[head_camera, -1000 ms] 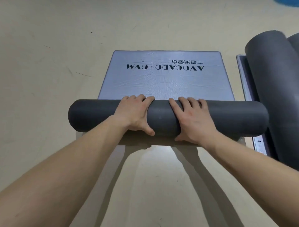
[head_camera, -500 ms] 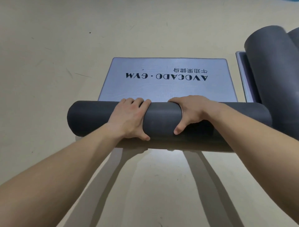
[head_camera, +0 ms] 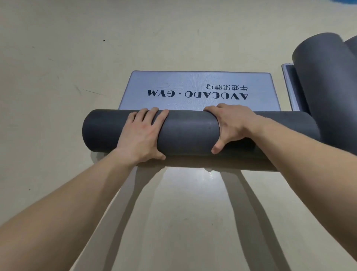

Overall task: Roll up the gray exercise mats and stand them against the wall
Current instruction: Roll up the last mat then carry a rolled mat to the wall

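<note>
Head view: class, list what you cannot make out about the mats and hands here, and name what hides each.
Fingertips of the right hand: head view, curled over the far side of the rolled mat.
The rolled mat's right end: behind the right forearm and the second roll.
The second roll and the flat sheet under it: cut off by the right edge.
The blue object: cut off by the top edge, unidentifiable.
</note>
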{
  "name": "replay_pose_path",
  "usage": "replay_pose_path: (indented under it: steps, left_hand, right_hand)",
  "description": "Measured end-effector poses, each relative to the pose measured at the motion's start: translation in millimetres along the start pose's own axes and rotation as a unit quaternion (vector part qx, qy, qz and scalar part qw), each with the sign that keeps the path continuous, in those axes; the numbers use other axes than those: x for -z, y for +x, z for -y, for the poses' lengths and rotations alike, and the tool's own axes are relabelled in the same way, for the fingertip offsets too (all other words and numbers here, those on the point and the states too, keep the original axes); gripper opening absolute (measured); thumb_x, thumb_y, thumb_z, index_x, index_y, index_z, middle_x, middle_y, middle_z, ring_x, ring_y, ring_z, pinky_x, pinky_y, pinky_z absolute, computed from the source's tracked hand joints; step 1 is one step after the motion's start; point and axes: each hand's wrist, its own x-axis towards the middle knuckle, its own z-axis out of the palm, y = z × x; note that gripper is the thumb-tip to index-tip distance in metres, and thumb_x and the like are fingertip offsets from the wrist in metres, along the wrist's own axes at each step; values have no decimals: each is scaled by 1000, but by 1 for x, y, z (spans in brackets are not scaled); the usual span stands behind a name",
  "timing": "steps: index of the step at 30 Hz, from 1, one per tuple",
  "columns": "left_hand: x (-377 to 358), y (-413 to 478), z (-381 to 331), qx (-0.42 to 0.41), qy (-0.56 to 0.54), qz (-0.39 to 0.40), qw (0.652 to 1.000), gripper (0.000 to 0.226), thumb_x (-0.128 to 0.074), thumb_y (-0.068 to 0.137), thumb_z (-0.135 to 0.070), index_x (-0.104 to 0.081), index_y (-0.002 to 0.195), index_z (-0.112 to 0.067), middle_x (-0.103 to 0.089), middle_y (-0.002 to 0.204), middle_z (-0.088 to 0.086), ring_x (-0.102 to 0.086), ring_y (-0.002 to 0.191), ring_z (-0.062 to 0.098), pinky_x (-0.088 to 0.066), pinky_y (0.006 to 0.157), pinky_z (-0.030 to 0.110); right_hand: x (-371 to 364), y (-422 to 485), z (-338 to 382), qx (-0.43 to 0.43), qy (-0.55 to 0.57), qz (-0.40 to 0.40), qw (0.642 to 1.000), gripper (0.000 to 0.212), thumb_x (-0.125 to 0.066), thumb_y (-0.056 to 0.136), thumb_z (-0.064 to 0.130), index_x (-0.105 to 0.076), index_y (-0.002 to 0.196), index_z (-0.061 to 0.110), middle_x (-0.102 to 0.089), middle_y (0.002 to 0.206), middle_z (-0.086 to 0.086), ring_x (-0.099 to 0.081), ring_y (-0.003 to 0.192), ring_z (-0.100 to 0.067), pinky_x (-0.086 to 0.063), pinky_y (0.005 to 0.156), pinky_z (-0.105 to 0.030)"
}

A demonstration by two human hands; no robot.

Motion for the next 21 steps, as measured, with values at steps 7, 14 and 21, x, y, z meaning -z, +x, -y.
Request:
replay_pose_path:
  steps: [7,14,21]
  left_hand:
    - [31,-5,2,-78,4,109,991,114,-69,48,-82,-32,144,-34,-53,122,-5,-54,102,22,-51,84,39]
    - [42,15,-1,-47,-79,201,975,136,-82,51,-80,-16,160,-31,-43,154,-3,-47,136,26,-42,110,45]
    - [18,14,-27,-26,-21,25,999,129,-69,49,-88,-20,153,-29,-41,152,0,-45,134,29,-35,110,49]
  right_hand:
    - [-21,-51,13,5,24,27,999,137,-85,51,73,-14,161,34,-39,154,3,-44,138,-26,-36,113,-52]
    - [-40,-62,21,-14,-70,-59,996,132,-74,44,81,-20,153,31,-47,143,-1,-50,128,-30,-41,102,-51]
    - [-12,-26,9,-10,-49,-45,998,139,-79,40,86,-20,156,36,-50,145,1,-50,130,-31,-42,106,-51]
